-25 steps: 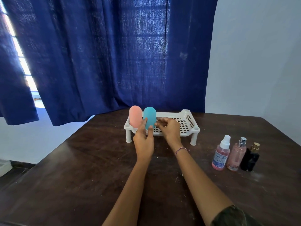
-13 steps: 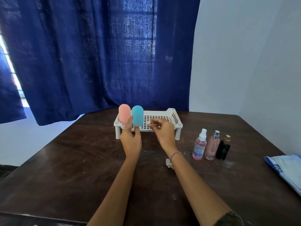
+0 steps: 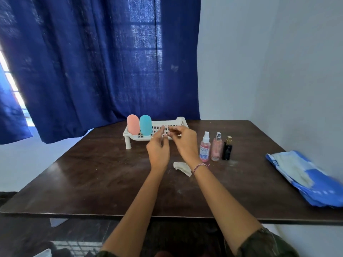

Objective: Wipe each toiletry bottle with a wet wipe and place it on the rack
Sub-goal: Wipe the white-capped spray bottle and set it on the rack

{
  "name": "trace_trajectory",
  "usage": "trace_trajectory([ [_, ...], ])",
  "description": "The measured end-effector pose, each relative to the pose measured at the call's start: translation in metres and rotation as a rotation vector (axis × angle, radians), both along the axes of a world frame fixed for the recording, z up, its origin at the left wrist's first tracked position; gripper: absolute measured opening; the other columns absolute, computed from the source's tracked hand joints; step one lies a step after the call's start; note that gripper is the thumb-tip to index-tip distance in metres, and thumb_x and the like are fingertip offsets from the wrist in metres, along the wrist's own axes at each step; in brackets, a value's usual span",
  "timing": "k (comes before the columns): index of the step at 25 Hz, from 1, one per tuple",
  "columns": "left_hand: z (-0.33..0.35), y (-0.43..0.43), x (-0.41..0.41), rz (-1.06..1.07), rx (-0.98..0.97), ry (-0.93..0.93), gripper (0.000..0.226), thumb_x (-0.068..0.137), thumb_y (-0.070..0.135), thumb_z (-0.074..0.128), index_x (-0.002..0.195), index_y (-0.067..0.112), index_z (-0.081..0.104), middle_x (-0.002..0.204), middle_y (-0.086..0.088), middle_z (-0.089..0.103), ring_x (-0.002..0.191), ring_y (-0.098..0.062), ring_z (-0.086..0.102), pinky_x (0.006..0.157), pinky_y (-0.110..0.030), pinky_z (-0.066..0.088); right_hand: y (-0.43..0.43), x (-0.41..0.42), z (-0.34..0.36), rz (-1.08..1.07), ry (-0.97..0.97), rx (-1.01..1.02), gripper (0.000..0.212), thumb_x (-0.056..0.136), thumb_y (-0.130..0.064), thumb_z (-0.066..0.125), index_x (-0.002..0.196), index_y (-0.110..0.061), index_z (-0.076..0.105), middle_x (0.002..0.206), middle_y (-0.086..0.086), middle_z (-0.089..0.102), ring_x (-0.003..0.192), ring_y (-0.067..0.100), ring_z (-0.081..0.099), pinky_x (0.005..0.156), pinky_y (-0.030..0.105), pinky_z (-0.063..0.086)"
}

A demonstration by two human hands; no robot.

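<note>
While two of the five bottles are already standing on the rack [image 3: 181,121], three are waiting on the desk [image 3: 92,173], so the task is looking under halfway done. The pink bottle [image 3: 133,124] and teal bottle [image 3: 145,125] are sitting just beside each other at the rack's left end, long axes upright, rounded ends pointing up. Right of the rack, the white-capped spray bottle [image 3: 205,148], silver-capped bottle [image 3: 216,148] and black bottle [image 3: 227,150] are standing upright, nozzles up. The crumpled wet wipe [image 3: 182,166] is lying near the right wrist. The left grip [image 3: 158,151] and right grip [image 3: 185,143] are hovering before the rack, both released and holding nothing.
</note>
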State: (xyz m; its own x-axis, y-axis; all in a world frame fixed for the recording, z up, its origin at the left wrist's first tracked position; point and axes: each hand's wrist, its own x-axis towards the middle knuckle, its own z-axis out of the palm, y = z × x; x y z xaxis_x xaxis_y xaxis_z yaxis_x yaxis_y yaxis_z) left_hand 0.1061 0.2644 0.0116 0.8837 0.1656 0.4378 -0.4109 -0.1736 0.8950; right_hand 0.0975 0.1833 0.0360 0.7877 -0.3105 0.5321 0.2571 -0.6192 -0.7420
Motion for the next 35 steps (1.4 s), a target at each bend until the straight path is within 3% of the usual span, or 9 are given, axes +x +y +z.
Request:
trace_trajectory([
  [2, 0.007, -0.012, -0.008, -0.047, 0.003, 0.007, 0.035, 0.095, 0.008, 0.052, 0.129, 0.012, 0.057, 0.129, -0.006, 0.060, 0.117, -0.012, 0.054, 0.095, -0.016, 0.038, -0.012, -0.010, 0.005, -0.030, -0.032, -0.041, 0.025, 0.087, -0.012, 0.064, 0.112, -0.010, 0.067, 0.110, 0.006, 0.068, 0.098, 0.013, 0.063, 0.090, 0.020, 0.048],
  [6, 0.017, -0.037, -0.018, -0.138, 0.031, 0.007, 0.030, 0.096, 0.013, 0.051, 0.124, 0.014, 0.061, 0.124, -0.004, 0.063, 0.109, -0.008, 0.056, 0.093, -0.018, 0.040, -0.044, -0.020, 0.013, -0.116, -0.085, -0.151, 0.020, 0.090, -0.012, 0.059, 0.107, -0.009, 0.069, 0.105, 0.006, 0.067, 0.095, 0.016, 0.062, 0.082, 0.019, 0.047],
  [11, 0.023, -0.060, -0.014, -0.221, 0.179, -0.018, 0.030, 0.096, 0.009, 0.049, 0.124, 0.009, 0.061, 0.125, -0.006, 0.063, 0.115, -0.016, 0.057, 0.092, -0.013, 0.037, -0.084, -0.019, 0.013, -0.249, -0.032, -0.399, 0.025, 0.095, -0.009, 0.047, 0.110, -0.007, 0.067, 0.108, 0.010, 0.063, 0.098, 0.018, 0.056, 0.079, 0.020, 0.043],
  [17, 0.026, -0.079, -0.002, -0.303, 0.349, 0.021, 0.034, 0.095, 0.001, 0.046, 0.127, 0.007, 0.058, 0.123, -0.008, 0.064, 0.113, -0.017, 0.058, 0.088, -0.010, 0.037, -0.097, -0.007, 0.005, -0.267, 0.147, -0.657, 0.021, 0.088, -0.012, 0.060, 0.108, -0.009, 0.067, 0.102, 0.011, 0.065, 0.091, 0.022, 0.061, 0.077, 0.028, 0.049],
  [21, 0.021, -0.082, 0.006, -0.356, 0.334, 0.145, 0.039, 0.093, -0.003, 0.048, 0.131, 0.007, 0.053, 0.123, -0.009, 0.064, 0.117, -0.020, 0.058, 0.102, -0.030, 0.045, -0.102, -0.008, 0.002, -0.233, 0.200, -0.533, 0.023, 0.087, -0.009, 0.060, 0.109, -0.006, 0.065, 0.105, 0.012, 0.065, 0.094, 0.024, 0.062, 0.079, 0.027, 0.048],
  [26, 0.019, -0.074, 0.012, -0.362, 0.292, 0.183, 0.042, 0.089, -0.006, 0.053, 0.128, 0.009, 0.056, 0.116, -0.007, 0.067, 0.109, -0.018, 0.062, 0.090, -0.025, 0.049, -0.093, -0.002, 0.007, -0.201, 0.255, -0.499, 0.030, 0.081, -0.010, 0.070, 0.110, -0.014, 0.065, 0.107, 0.007, 0.065, 0.096, 0.020, 0.063, 0.085, 0.029, 0.052],
  [30, 0.021, -0.054, 0.015, -0.290, 0.261, 0.145, 0.034, 0.087, 0.000, 0.061, 0.120, 0.010, 0.060, 0.112, -0.007, 0.068, 0.095, -0.010, 0.063, 0.081, -0.017, 0.048, -0.075, 0.001, 0.002, -0.159, 0.049, -0.393, 0.020, 0.085, -0.006, 0.063, 0.103, -0.013, 0.067, 0.101, 0.005, 0.068, 0.088, 0.013, 0.062, 0.078, 0.022, 0.049],
  [32, 0.021, -0.042, 0.017, -0.230, 0.253, 0.099, 0.029, 0.087, 0.004, 0.063, 0.115, 0.010, 0.063, 0.110, -0.006, 0.068, 0.090, -0.006, 0.060, 0.083, -0.016, 0.046, -0.061, 0.003, 0.006, -0.093, 0.009, -0.318, 0.018, 0.086, -0.003, 0.061, 0.101, -0.008, 0.068, 0.100, 0.007, 0.068, 0.084, 0.010, 0.058, 0.076, 0.016, 0.045],
  [35, 0.019, -0.024, 0.020, -0.151, 0.217, 0.085, 0.027, 0.088, 0.008, 0.063, 0.114, 0.012, 0.064, 0.111, -0.005, 0.068, 0.091, -0.007, 0.059, 0.094, -0.027, 0.048, -0.039, 0.009, 0.007, -0.006, -0.038, -0.147, 0.014, 0.088, -0.003, 0.059, 0.098, -0.007, 0.068, 0.099, 0.008, 0.069, 0.083, 0.009, 0.058, 0.081, 0.020, 0.051],
])
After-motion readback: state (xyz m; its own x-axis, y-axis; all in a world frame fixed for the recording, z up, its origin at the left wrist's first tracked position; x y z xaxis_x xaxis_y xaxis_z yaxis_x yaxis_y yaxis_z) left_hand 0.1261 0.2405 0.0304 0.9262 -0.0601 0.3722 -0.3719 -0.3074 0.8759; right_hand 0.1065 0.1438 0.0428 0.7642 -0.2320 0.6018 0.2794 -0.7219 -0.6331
